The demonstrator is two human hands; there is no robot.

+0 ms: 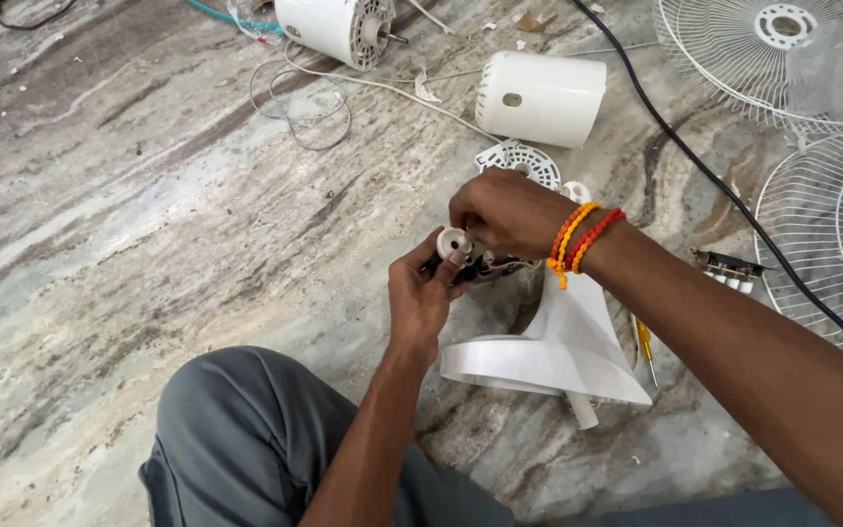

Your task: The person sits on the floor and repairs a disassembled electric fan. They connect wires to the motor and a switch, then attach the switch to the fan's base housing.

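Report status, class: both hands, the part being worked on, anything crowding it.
Left hand grip on small white round part, thumb on it. Right hand pinching same part from above. White fan base right beside; black cable apart.

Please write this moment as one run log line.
left hand: holds white knob part | right hand: pinches it | beside: white fan stand | floor: stone

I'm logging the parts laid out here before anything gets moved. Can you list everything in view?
small knob part: 1, white, between both hands
fan stand base: 1, white, under the hands
motor: 1, white, top centre
cylindrical cover: 1, white, upper middle
round vented piece: 1, white, behind the right hand
fan grilles: 2, white wire, right edge
cable: 1, black, crossing right
screwdriver: 1, yellow, beside the base
stone floor: grey-brown
left hand: gripping the knob part
right hand: orange and red threads at wrist
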